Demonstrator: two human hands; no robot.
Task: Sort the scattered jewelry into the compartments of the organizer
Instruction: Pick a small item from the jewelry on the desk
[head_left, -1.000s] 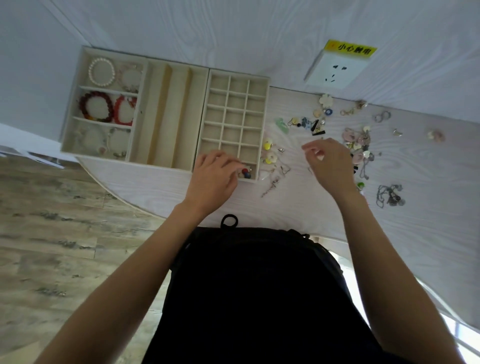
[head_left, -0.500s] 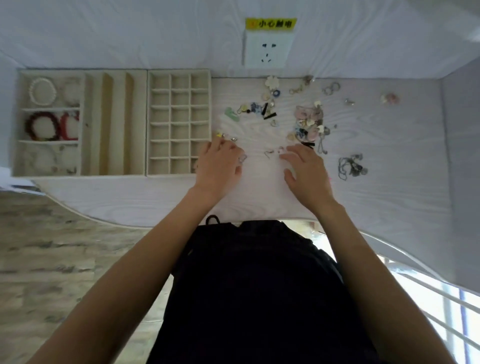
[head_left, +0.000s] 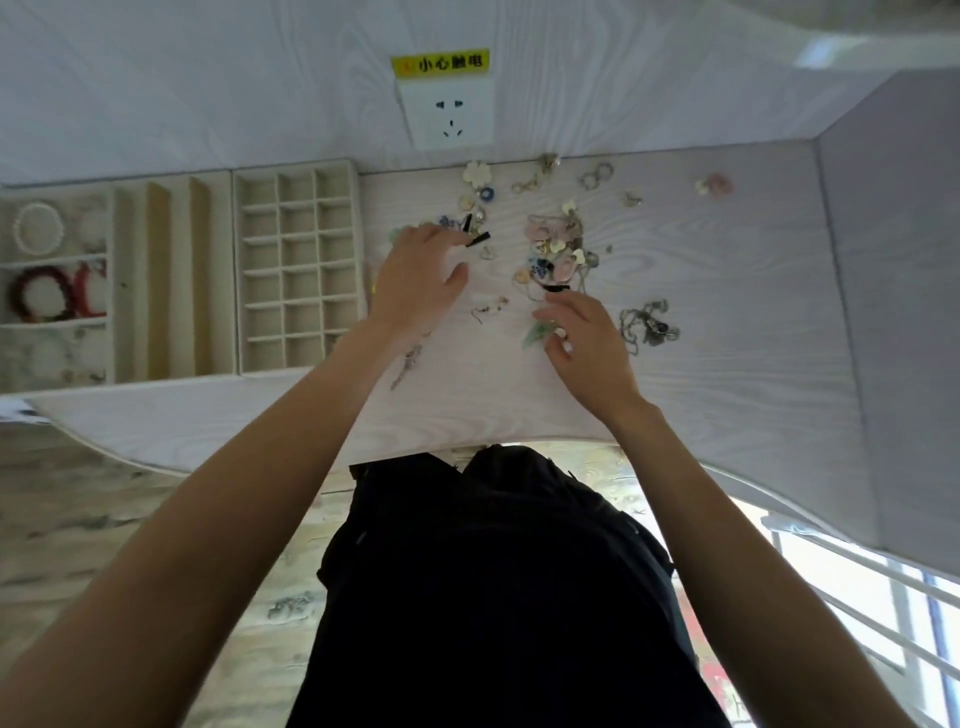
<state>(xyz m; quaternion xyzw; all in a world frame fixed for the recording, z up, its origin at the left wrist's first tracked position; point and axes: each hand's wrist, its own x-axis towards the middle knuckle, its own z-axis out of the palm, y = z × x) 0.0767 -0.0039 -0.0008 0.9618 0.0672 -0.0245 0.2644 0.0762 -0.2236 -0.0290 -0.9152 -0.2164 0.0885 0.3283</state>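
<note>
both hands are leaving the organizer side and working in the loose jewelry.

we are noting that the left hand (head_left: 415, 283), which a second ago was at the near right corner of the grid tray (head_left: 297, 270), is now reaching with spread, relaxed fingers into the small dark and blue pieces (head_left: 462, 228) toward the back of the desk (head_left: 727, 364), holding nothing we can confirm. the right hand (head_left: 587, 338) is now pinching a pale green, leaf-shaped piece (head_left: 537, 332) near the middle. we are judging a fresh pick under way, most grid cells still bare. the pink and cream pile (head_left: 556, 244) is looking glossy and tangled; a grey chain (head_left: 647, 325) is lying bunched toward the right edge; round beaded bracelets (head_left: 49, 293) are sitting in the left tray.
</note>
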